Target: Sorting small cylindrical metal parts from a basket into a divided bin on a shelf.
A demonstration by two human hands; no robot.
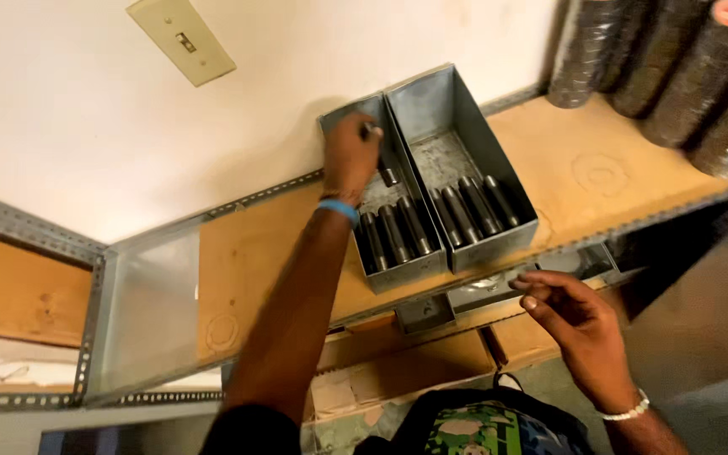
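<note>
left hand (349,160) pinches pipe nipple (388,165) (axis along bin (406,271)) | right hand (579,324) spread

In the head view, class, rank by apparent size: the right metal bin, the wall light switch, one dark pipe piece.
1. Right metal bin
2. Light switch, though it may lie at a different distance from the camera
3. Pipe piece

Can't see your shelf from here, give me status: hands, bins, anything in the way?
Left hand inside left metal bin, fingers on a dark pipe piece. Right hand open, empty, below shelf edge. Nothing blocking.
</note>
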